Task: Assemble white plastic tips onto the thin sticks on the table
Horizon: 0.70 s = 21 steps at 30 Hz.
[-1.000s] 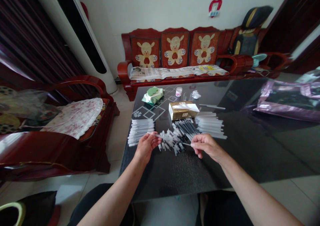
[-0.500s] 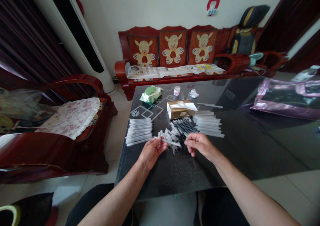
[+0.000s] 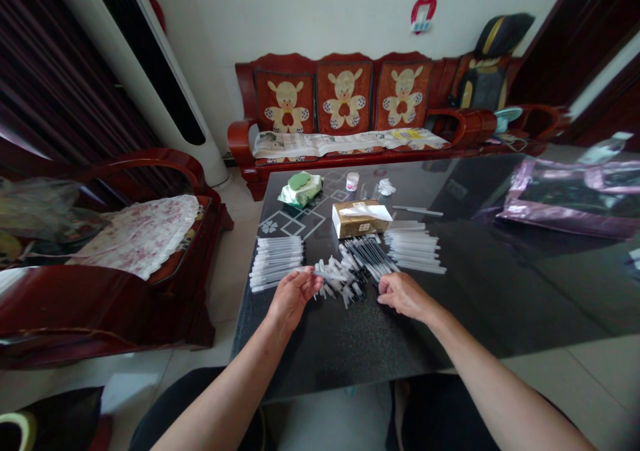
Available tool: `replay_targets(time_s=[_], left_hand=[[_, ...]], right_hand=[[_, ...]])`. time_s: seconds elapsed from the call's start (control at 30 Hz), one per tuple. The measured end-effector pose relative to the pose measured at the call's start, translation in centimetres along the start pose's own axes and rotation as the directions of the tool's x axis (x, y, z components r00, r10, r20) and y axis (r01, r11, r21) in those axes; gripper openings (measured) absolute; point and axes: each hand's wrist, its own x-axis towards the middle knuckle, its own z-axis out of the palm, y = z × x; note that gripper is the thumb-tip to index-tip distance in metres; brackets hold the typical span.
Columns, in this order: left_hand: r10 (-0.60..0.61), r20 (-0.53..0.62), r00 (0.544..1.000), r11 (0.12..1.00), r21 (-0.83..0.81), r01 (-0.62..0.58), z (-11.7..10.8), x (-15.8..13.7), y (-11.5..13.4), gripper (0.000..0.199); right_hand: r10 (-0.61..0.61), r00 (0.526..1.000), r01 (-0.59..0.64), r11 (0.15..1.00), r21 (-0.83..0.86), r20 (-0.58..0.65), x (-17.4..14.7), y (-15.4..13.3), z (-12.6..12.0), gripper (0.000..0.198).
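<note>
A translucent white pen barrel point(image 3: 327, 274) is pinched in the fingers of my left hand point(image 3: 290, 296), its far end pointing right over a loose pile of white and black pen caps point(image 3: 345, 284). My right hand point(image 3: 407, 296) has its fingers drawn together at the near ends of a bundle of dark pen refills point(image 3: 373, 256); whatever lies between the fingertips is hidden. Beside my left hand a row of white pens point(image 3: 277, 261) lies side by side. Another row of white barrels point(image 3: 415, 248) lies beyond my right hand.
Behind the refills stands a tissue box point(image 3: 360, 223). Further back on the dark glossy table point(image 3: 340, 364) are a green wipes pack point(image 3: 303, 190), a small white tub point(image 3: 353, 182), crumpled tissue point(image 3: 386, 186) and loose barrels point(image 3: 417, 210). A pink-edged clear bag point(image 3: 530, 211) lies at right.
My left hand has drawn left and slightly down with the pen barrel. My right hand has moved right, away from the barrel's end, to the near ends of the refills.
</note>
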Motion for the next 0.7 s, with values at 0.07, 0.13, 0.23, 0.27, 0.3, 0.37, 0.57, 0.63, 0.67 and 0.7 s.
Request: replay_targets(time_s=[0.07,0.13,0.23,0.27,0.3,0.37,0.57,0.63,0.67,0.7], left_hand=[[-0.001,-0.007,1.0,1.0,0.004,0.001,0.1,0.0,-0.1,0.008],[0.004,-0.004,1.0,1.0,0.005,-0.004,0.2,0.0,-0.1,0.008],[0.011,0.003,1.0,1.0,0.01,-0.011,0.2,0.0,-0.1,0.008],[0.011,0.005,1.0,1.0,0.014,-0.011,0.2,0.0,-0.1,0.008],[0.011,0.006,1.0,1.0,0.017,-0.011,0.2,0.0,-0.2,0.008],[0.007,0.009,1.0,1.0,0.023,-0.008,0.3,-0.1,-0.2,0.006],[0.014,0.033,0.999,0.999,0.042,-0.015,0.2,-0.1,-0.6,0.003],[0.015,0.035,0.999,0.999,0.048,-0.017,0.2,-0.1,-0.7,0.004],[0.016,0.037,0.999,0.999,0.051,-0.018,0.2,-0.1,-0.8,0.005],[0.016,0.038,0.999,0.998,0.053,-0.018,0.2,-0.1,-0.9,0.005]], right_hand=[[-0.022,1.0,0.021,0.999,0.049,0.017,0.2,-0.3,0.4,0.009],[-0.035,0.999,0.028,0.981,0.194,0.034,0.3,-0.5,0.7,0.008],[-0.038,0.997,0.001,0.889,0.457,0.07,0.5,-0.9,1.1,0.011],[-0.04,0.996,-0.01,0.853,0.522,0.084,0.5,-1.0,1.2,0.014],[-0.043,0.995,-0.017,0.821,0.571,0.091,0.5,-1.2,1.3,0.016],[-0.06,0.995,-0.003,0.777,0.629,0.079,0.5,-1.5,1.5,0.023],[-0.12,0.993,0.082,0.71,0.699,0.006,0.5,-2.4,2.0,0.028],[-0.124,0.992,0.078,0.705,0.705,0.015,0.4,-2.6,2.1,0.023],[-0.127,0.992,0.08,0.709,0.701,0.016,0.4,-2.7,2.2,0.021],[-0.13,0.991,0.082,0.714,0.695,0.017,0.4,-2.8,2.2,0.02]])
